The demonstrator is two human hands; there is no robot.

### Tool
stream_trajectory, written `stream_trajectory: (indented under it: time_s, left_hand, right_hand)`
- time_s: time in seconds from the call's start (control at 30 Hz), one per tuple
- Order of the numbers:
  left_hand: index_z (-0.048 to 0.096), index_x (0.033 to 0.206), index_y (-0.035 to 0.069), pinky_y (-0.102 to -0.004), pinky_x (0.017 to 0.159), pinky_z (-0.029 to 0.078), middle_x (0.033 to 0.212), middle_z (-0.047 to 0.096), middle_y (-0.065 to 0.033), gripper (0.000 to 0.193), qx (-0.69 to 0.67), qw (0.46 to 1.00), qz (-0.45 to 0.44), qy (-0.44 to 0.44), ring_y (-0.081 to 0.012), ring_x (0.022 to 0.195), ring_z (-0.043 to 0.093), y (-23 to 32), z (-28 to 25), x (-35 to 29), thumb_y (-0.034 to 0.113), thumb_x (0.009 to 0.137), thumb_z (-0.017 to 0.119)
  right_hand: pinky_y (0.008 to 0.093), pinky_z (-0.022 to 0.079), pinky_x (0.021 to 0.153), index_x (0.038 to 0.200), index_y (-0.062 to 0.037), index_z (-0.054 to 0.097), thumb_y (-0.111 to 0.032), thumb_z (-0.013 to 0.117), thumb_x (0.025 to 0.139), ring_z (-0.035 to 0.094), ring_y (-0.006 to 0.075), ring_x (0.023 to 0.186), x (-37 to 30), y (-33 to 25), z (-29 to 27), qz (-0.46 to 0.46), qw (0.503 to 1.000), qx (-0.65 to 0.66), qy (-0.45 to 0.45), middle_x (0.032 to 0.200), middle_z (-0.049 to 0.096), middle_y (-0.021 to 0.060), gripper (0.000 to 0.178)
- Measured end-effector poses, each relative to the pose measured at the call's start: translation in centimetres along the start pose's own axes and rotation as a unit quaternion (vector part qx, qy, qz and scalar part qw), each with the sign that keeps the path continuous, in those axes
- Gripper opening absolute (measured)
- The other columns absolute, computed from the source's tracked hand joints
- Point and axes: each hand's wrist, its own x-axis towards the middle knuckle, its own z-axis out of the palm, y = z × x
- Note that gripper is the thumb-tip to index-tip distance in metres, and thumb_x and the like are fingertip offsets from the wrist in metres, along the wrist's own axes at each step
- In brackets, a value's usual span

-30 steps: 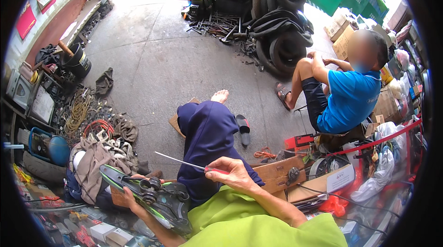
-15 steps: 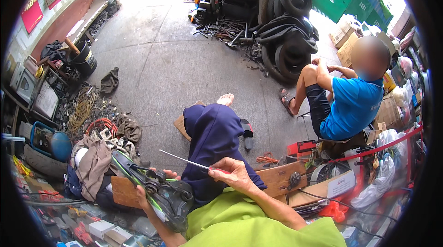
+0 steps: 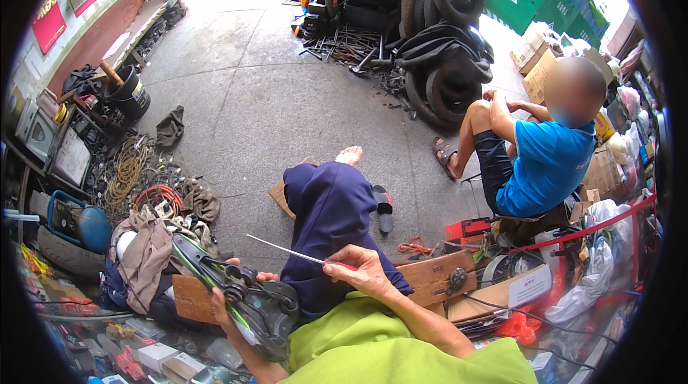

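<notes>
My left hand [image 3: 221, 306] grips a black wheeled frame with green edges [image 3: 252, 312] from below, at the left of my lap. Its thumb lies on the near side, and its other fingers show beyond the frame. Exactly what kind of thing this is, I cannot make out. In my right hand [image 3: 360, 273], above my thigh, is a long thin screwdriver [image 3: 287, 248] with a red handle. Its shaft points left and slightly away, with the tip in the air, apart from the frame.
A person in a blue shirt [image 3: 548, 165] sits at the right. Stacked tyres [image 3: 448, 86] and scattered tools [image 3: 344, 48] lie ahead. At the left are a black bucket [image 3: 130, 93], coiled cables [image 3: 127, 169] and a pile of cloth [image 3: 143, 258]. A wooden bench [image 3: 436, 276] extends beside me.
The screwdriver's tip has shifted very slightly left. Both hands keep their holds, and little else differs.
</notes>
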Motion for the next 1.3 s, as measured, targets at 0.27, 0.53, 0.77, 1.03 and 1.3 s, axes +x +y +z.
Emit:
stream_trajectory:
  time_s: [0.27,0.53,0.77,1.03,1.3]
  left_hand:
    - [0.044,0.136,0.006,-0.0556,0.1,0.048,0.095,0.065,-0.0199,0.068,-0.031,0.999,0.002,0.014,-0.035,0.096,0.064,0.2,0.4,0.0,0.061,0.096,0.051]
    - [0.061,0.107,-0.011,-0.0495,0.096,0.049,0.102,0.066,-0.0248,0.08,0.024,0.997,-0.039,0.056,-0.0401,0.105,0.063,0.7,-0.8,-0.2,0.065,0.096,0.039]
    - [0.057,0.112,0.002,-0.0492,0.091,0.052,0.09,0.066,-0.0184,0.066,-0.029,0.997,-0.009,0.068,-0.0337,0.089,0.066,0.6,0.0,-0.1,0.064,0.098,0.042]
    - [0.064,0.101,-0.007,-0.0488,0.095,0.052,0.091,0.067,-0.0187,0.078,-0.046,0.996,-0.032,0.068,-0.0347,0.091,0.066,1.2,-1.0,0.2,0.068,0.097,0.041]
    - [0.063,0.094,-0.006,-0.0432,0.089,0.055,0.09,0.066,-0.0177,0.073,-0.01,0.988,-0.077,0.136,-0.0284,0.086,0.065,0.9,1.3,0.1,0.066,0.093,0.054]
  right_hand:
    - [0.0244,0.054,0.062,0.096,0.0004,0.072,-0.009,0.081,0.086,0.068,0.0107,0.07,0.2,-0.6,0.3,0.004,0.999,0.032,0.003,0.083,0.073,0.0067,0.017]
    - [0.0235,0.054,0.063,0.099,-0.0001,0.072,-0.01,0.081,0.087,0.067,0.0096,0.071,0.0,0.0,0.4,0.01,1.0,0.015,0.013,0.086,0.073,0.0062,0.018]
    - [0.0284,0.058,0.066,0.099,-0.0028,0.068,-0.017,0.082,0.085,0.074,0.0164,0.076,-0.5,-0.4,2.8,-0.161,0.951,-0.253,0.076,0.084,0.075,0.0106,0.024]
    - [0.0343,0.058,0.06,0.102,-0.0062,0.064,-0.02,0.08,0.086,0.074,0.0269,0.072,0.6,0.5,3.8,-0.263,0.906,-0.324,0.073,0.084,0.073,0.0123,0.026]
    - [0.0344,0.058,0.063,0.104,-0.0054,0.062,-0.021,0.079,0.088,0.075,0.0273,0.076,-0.1,0.8,2.6,-0.267,0.913,-0.291,0.101,0.086,0.073,0.0128,0.028]
